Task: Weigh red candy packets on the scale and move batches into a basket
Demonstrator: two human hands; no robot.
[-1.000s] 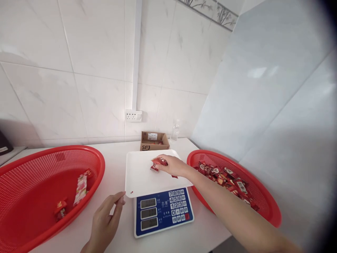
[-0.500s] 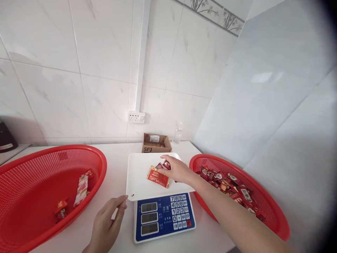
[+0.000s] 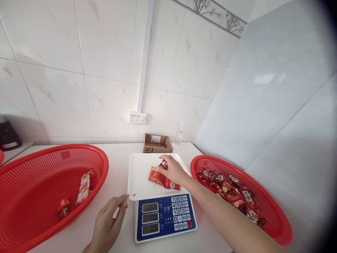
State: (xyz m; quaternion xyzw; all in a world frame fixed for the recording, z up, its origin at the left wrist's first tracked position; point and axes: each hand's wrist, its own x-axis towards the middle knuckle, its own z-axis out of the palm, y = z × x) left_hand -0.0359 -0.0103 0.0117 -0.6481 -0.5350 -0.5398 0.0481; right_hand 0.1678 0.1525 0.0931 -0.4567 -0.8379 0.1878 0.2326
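Over the white scale tray (image 3: 139, 175), my right hand (image 3: 172, 170) is closed with thumb and fingers on a small dark red wrapped snack packet (image 3: 163, 164). Under and beside these fingers lie a red and gold packet (image 3: 156, 176) and another red packet (image 3: 173, 185), flat on the tray. My left hand (image 3: 109, 219) is loosely curled at the tray's near left corner, thumb and forefinger tips close to the rim; I see nothing held in it. The blue scale panel (image 3: 165, 216) with keys and displays sits just in front of the tray.
A red basket (image 3: 102, 168) with a few packets stands at left, and another red basket (image 3: 279, 225) with many packets at right. Behind the tray are a cardboard box (image 3: 158, 149) and a clear plastic bottle (image 3: 178, 136). A dark container (image 3: 9, 135) stands far left.
My right hand has shifted slightly over the packets, and a red packet now shows on the tray below it. My left hand stays at the tray corner. The view has shifted slightly.
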